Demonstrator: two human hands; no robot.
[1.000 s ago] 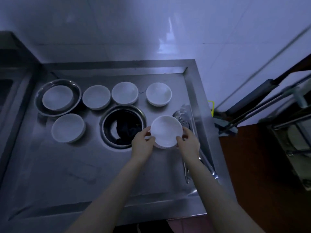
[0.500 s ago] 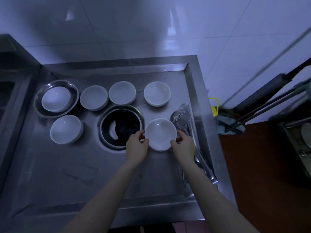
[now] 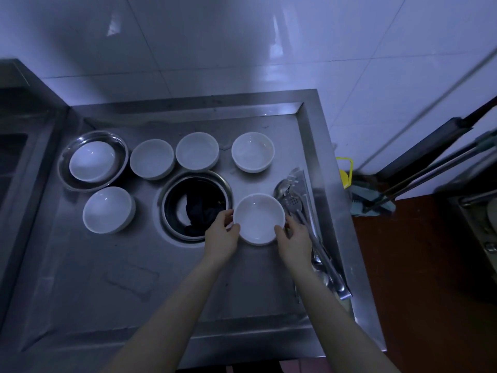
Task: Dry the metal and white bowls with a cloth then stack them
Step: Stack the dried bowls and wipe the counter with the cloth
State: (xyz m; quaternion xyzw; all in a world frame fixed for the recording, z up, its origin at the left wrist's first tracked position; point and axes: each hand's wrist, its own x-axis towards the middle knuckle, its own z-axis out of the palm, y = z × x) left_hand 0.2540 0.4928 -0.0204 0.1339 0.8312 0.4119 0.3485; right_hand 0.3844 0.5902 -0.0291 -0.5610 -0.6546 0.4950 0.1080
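We see a glossy white bowl (image 3: pixel 258 218), ceramic by its look, smooth and catching soft light. Left of it a dark, matt cloth (image 3: pixel 200 211) lies crumpled in a shiny metal bowl (image 3: pixel 195 204). The tabletop (image 3: pixel 134 278) beneath is brushed steel, dull and faintly streaked. Polished metal utensils (image 3: pixel 301 211) lie right of it. The wall tiles (image 3: pixel 242 44) beyond are glossy.

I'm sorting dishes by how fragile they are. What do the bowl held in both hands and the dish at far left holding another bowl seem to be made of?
The held bowl, between the left hand and right hand, looks like glazed white ceramic, though melamine is possible: opaque, smooth, softly glossy. The far-left dish looks like polished stainless steel: a grey, mirror-like rim.
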